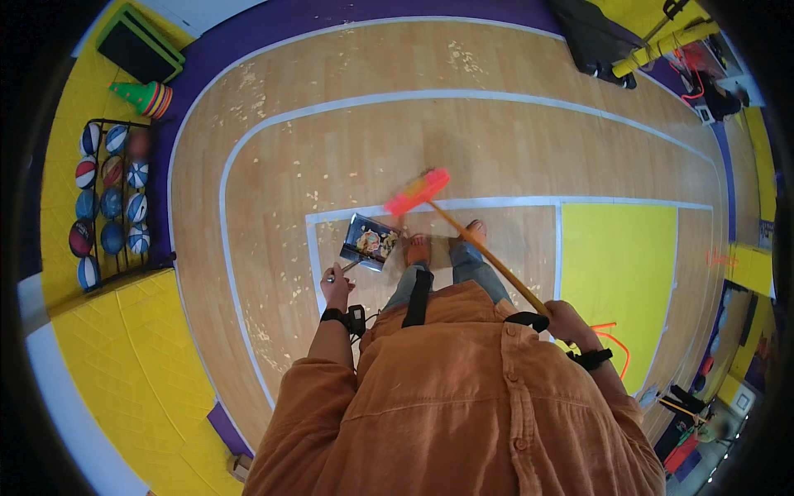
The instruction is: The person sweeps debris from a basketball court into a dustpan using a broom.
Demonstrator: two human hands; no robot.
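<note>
My left hand [337,286] grips the handle of a long-handled dustpan [370,242], whose dark pan holds pale scraps and other debris. In my right hand [566,322] is the wooden handle of a broom [419,191]. The broom's pink and yellow head is above and right of the dustpan, in front of my feet, and is slightly blurred. Pale flakes [313,197] lie scattered over the wood-look floor, with denser patches farther off and at the left.
A rack of basketballs [111,203] stands at the left, near stacked cones [149,99] and green-edged black panels [139,43]. Yellow padding [133,372] lines the left side. Dark fabric [589,37] lies at the upper right. Two people are at the far right edge.
</note>
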